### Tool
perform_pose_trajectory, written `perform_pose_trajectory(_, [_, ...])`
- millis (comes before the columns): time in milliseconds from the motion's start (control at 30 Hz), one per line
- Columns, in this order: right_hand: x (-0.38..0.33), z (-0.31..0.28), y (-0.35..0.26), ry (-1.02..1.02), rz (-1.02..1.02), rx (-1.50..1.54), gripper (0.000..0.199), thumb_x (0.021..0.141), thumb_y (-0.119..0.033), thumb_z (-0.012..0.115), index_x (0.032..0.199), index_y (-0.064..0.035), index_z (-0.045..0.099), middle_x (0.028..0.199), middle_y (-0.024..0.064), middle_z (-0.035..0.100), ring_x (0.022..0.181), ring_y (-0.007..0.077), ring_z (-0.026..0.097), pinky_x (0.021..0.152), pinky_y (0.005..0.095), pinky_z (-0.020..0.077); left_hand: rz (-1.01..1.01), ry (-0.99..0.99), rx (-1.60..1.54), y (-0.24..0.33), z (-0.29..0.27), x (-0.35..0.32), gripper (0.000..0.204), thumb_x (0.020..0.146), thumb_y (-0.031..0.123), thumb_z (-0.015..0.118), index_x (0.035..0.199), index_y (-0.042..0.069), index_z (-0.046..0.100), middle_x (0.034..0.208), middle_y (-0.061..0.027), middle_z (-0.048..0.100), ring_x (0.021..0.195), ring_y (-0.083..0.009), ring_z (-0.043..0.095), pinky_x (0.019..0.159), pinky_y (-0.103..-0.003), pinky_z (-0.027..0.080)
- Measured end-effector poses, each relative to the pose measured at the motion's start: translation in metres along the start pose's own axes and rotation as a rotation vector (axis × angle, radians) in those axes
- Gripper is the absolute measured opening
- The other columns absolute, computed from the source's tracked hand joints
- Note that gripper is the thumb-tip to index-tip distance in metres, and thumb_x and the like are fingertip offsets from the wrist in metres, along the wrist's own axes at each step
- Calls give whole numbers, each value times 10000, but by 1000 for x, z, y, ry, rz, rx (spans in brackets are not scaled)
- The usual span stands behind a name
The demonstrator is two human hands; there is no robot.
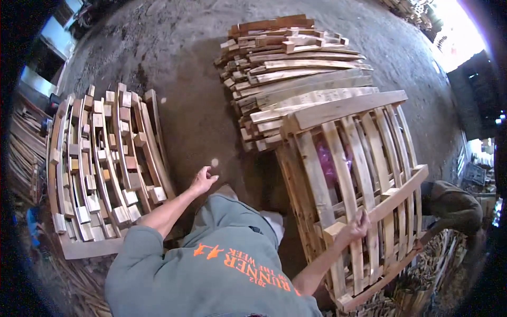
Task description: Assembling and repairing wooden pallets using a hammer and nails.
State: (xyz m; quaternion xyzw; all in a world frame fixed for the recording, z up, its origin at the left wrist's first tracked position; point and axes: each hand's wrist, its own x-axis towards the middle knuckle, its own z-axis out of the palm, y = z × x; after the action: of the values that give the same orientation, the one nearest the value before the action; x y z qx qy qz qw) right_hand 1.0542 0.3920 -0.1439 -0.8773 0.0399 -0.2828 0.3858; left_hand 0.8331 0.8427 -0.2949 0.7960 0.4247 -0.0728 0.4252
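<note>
Floor [195, 100]: grey-brown, runs beyond the pallet & along its L side. Wooden pallet [388, 207]: in front of the person, to the R, pale slats [316, 177] w/ gaps btwn, set across 3 heavier beams; can't tell exactly what's holding it up. Person's grey-green tee [158, 280], orange print: near side of pallet, to its L. Plank pile [311, 79]: just beyond pallet, approx. level layers, near end partly hidden by it. Stack of wooden frames [131, 162], lots of small blocks on them: well L of pallet. Co-worker [457, 203], dark clothes, bent over: R of pallet, close by, an arm down near its edge. Purple plastic stuff [326, 161]: behind the slats, seen thru pallet gaps.

Hands: R hand [355, 230] on pallet, at its middle beam [409, 187], fingers part-curled & touching wood; can't tell if it's a real grip or just resting. L hand [202, 181] L of pallet, well apart, over floor, loosely open, fingers a bit bent, nothing in it.
</note>
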Motion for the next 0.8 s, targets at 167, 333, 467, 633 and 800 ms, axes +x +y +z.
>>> perform_pose_trajectory(167, [-41,76,-92,-418,31,-2,242,869,-127,610,1046,38,624,940,129,653,822,206,608,742,300,488,-11,-130,0,-26,-22,33,613,770,357,702,1244,26,496,1005,-156,621,936,-273,607,838,-376,481])
perform_pose_trajectory(333, [-98,158,-113,-1019,70,120,256,836,-119,652,1069,-17,625,955,133,653,839,207,626,766,292,492,134,-189,257,-31,-10,102,616,776,395,679,1241,33,501,1170,-188,552,1115,-327,520,941,-405,426])
perform_pose_trajectory(467, [-145,216,-82,-1615,-229,-30,339,778,-183,626,1085,-39,607,1061,200,608,1016,374,559,864,425,460,155,-190,307,-10,13,158,610,780,413,662,1232,35,507,1198,-164,531,1180,-341,457,997,-426,374])
perform_pose_trajectory(633, [-158,249,-95,-1597,-54,122,368,849,-277,596,1108,-19,552,1076,229,583,1009,392,560,856,454,463,290,-233,355,49,62,243,633,764,371,680,1263,39,474,1220,-172,508,1143,-357,458,981,-448,384])
perform_pose_trajectory(800, [-165,254,-105,-1495,199,22,455,854,-341,584,1151,2,559,1105,231,590,1023,393,562,877,429,454,415,-165,308,70,122,339,791,702,338,754,1343,48,392,1300,-175,450,1204,-352,409,1020,-442,347])
